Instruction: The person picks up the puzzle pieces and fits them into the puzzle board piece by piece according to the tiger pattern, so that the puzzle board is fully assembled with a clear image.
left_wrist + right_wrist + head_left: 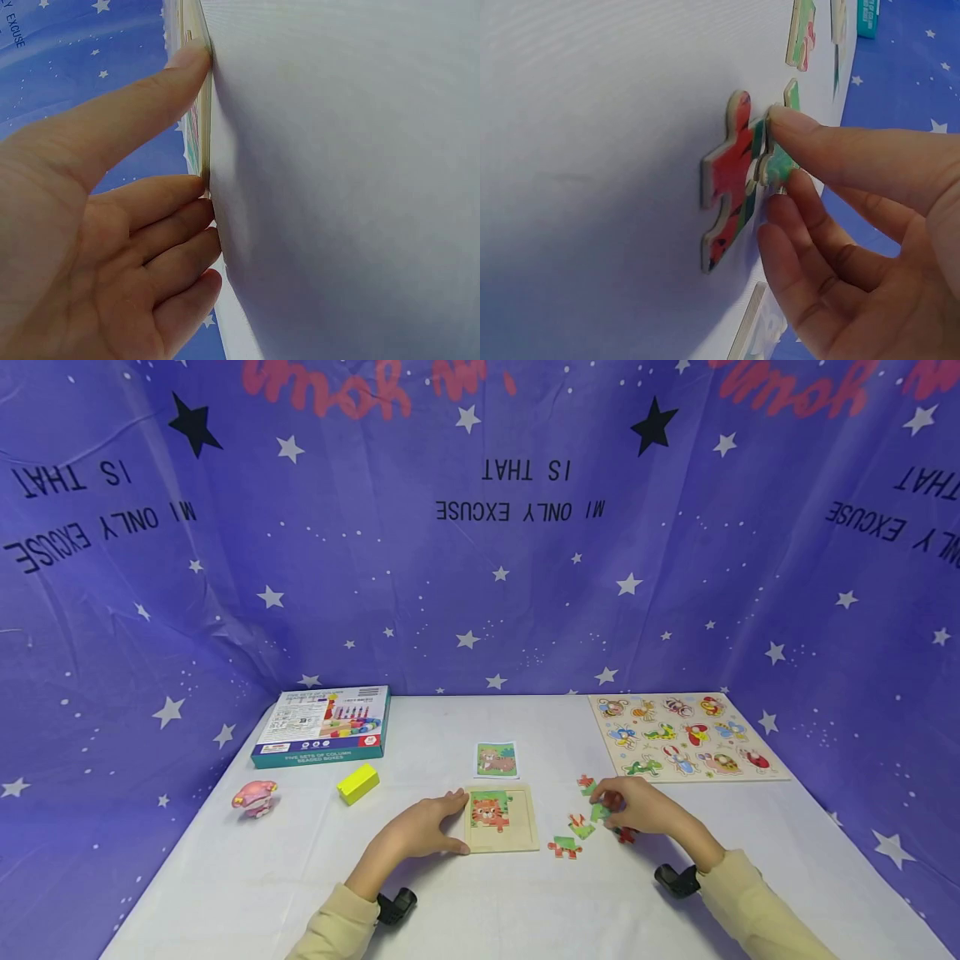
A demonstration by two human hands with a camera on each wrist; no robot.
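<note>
My left hand (420, 831) rests against the left edge of a square wooden puzzle board (517, 842), thumb near its lower corner and fingers near the upper one. In the left wrist view those fingers (176, 251) look fairly straight. A tiger-face section (489, 812) sits in the board's upper left. To the right, my right hand (648, 806) pinches a green puzzle piece (780, 166) between thumb and fingers, low over the table. Beside it lies a red-and-green piece (731, 176). Several loose pieces, including a red-and-green one (565, 847), lie between board and hand.
A tiger picture card (497, 760) lies behind the board. An insect puzzle board (678, 735) is at the back right. At the left are a boxed bead set (322, 727), a yellow block (358, 784) and a pink figurine (255, 799).
</note>
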